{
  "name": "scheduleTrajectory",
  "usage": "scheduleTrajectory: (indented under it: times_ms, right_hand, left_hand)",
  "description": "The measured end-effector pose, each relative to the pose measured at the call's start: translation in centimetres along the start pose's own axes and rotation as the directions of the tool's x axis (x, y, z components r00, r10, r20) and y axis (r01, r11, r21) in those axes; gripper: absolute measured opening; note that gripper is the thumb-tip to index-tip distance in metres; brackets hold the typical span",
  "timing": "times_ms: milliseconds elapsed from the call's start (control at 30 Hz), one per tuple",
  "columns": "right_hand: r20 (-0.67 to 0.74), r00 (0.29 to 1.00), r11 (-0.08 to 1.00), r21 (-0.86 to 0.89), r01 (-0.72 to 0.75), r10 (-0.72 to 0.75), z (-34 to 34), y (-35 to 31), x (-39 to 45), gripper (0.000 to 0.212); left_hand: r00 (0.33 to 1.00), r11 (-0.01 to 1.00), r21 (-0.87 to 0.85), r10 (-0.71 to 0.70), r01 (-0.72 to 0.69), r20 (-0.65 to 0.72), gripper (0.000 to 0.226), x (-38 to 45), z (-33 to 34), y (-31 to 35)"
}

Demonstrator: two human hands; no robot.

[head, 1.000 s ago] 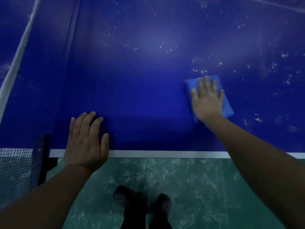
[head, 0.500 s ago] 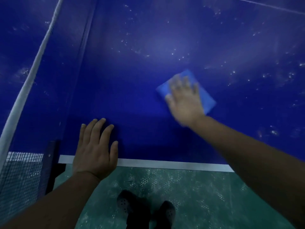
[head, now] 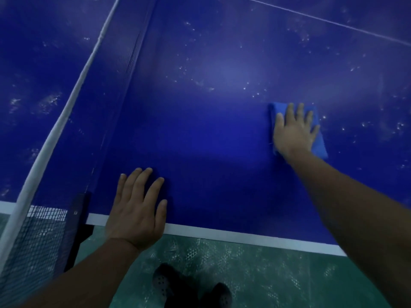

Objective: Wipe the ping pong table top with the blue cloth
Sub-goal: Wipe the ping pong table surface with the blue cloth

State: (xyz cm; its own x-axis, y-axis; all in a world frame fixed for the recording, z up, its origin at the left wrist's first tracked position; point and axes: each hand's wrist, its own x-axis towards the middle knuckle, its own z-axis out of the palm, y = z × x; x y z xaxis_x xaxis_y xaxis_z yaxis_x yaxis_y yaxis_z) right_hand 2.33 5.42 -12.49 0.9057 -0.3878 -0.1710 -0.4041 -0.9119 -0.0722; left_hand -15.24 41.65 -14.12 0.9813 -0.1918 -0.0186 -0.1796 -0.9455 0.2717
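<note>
Net (head: 51, 138) at far left. Our left hand (head: 138, 210) braces flat on the tabletop (head: 211, 141) edge, fingers straight. Right hand (head: 293, 130) presses the cloth (head: 320, 145) flat, fingers spread, holding nothing else. Risk: the cloth bunches or slips from under the palm, leaving specks to the right.

The right hand (head: 293, 132) lies flat with straight fingers (head: 300, 112) on the blue cloth (head: 319, 145), pressing it to the dark blue counter (head: 211, 130), well in from the near edge. The cloth shows past the hand on its far and right sides. White specks dot the counter beyond and to the right of the cloth. The left hand (head: 136, 210) rests flat over the white line (head: 222, 233) along the near edge, fingers spread, close to the net (head: 37, 230) and its dark post (head: 76, 221). Below the edge lies green floor (head: 255, 274) with two dark shoes (head: 191, 287).
</note>
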Motion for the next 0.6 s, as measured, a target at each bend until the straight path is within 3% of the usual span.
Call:
scheduleTrajectory:
  times_ms: [33,67,100,167,200,233,300,333,367,400,433,500,533,567,600]
  right_hand:
    - [-0.003,0.998,0.998,0.013,-0.06,0.06,0.3,-1.1,-0.9,0.062]
    - [-0.034,0.998,0.998,-0.008,0.057,-0.058,1.1,-2.9,-2.6,0.062]
    - [-0.028,0.96,0.96,-0.035,0.278,-0.279,2.1,-4.9,-4.8,0.061]
    - [0.078,0.783,0.78,-0.076,0.621,-0.616,3.7,-6.6,-7.6,0.062]
    - [0.105,0.747,0.743,-0.078,0.665,-0.657,3.2,-6.4,-6.8,0.061]
    - [0.078,0.8,0.794,-0.096,0.6,-0.595,2.7,-5.9,-4.9,0.06]
    - [0.014,0.968,0.967,-0.042,0.25,-0.25,1.1,-4.3,-1.1,0.059]
    - [0.013,0.994,0.994,-0.007,0.108,-0.108,0.6,-4.2,-0.3,0.06]
    - [0.007,0.997,0.997,0.005,0.072,-0.072,0.8,-5.2,-0.7,0.061]
    - [-0.024,0.985,0.985,-0.013,0.17,-0.17,1.6,-7.0,-2.1,0.061]
    - [-0.031,0.934,0.934,-0.041,0.354,-0.355,2.6,-8.8,-4.2,0.061]
    - [0.072,0.714,0.713,-0.046,0.7,-0.696,3.8,-10.5,-7.5,0.061]
    - [0.12,0.614,0.613,-0.049,0.789,-0.78,3.6,-10.3,-7.1,0.061]
    - [0.129,0.578,0.573,-0.078,0.816,-0.806,2.9,-9.7,-4.9,0.059]
    - [0.095,0.63,0.618,-0.13,0.775,-0.77,2.2,-8.9,-2.0,0.057]
  left_hand:
    - [1.0,1.0,0.004,0.009,-0.009,-0.004,0.057,0.0,0.1,0.0]
    - [1.0,1.0,0.008,0.016,-0.016,-0.003,0.056,0.1,0.2,-0.1]
    - [1.0,1.0,0.011,0.016,-0.016,-0.002,0.056,0.0,0.3,-0.1]
    - [1.0,1.0,0.014,0.011,-0.011,-0.008,0.055,0.1,0.4,-0.3]
    - [1.0,1.0,0.018,0.011,-0.011,-0.011,0.055,0.1,0.4,-0.3]
    - [1.0,1.0,0.02,0.013,-0.012,-0.014,0.055,0.1,0.5,-0.3]
    - [1.0,1.0,0.017,0.012,-0.012,-0.028,0.054,0.0,0.6,-0.4]
    - [0.999,1.0,0.017,0.013,-0.012,-0.035,0.054,0.0,0.6,-0.4]
    - [0.999,1.0,0.019,0.014,-0.013,-0.035,0.054,0.0,0.7,-0.3]
    - [0.999,1.0,0.019,0.012,-0.011,-0.033,0.054,0.0,0.6,-0.3]
    - [0.999,1.0,0.017,0.007,-0.007,-0.032,0.054,0.0,0.6,-0.2]
    - [0.999,1.0,0.009,-0.007,0.007,-0.032,0.054,0.1,0.4,-0.2]
    - [0.999,1.0,0.007,-0.016,0.016,-0.028,0.053,0.2,0.3,-0.1]
    - [0.999,1.0,0.007,-0.026,0.026,-0.022,0.053,0.2,0.2,0.0]
    - [0.999,0.999,0.011,-0.035,0.035,-0.017,0.053,0.2,0.2,0.0]
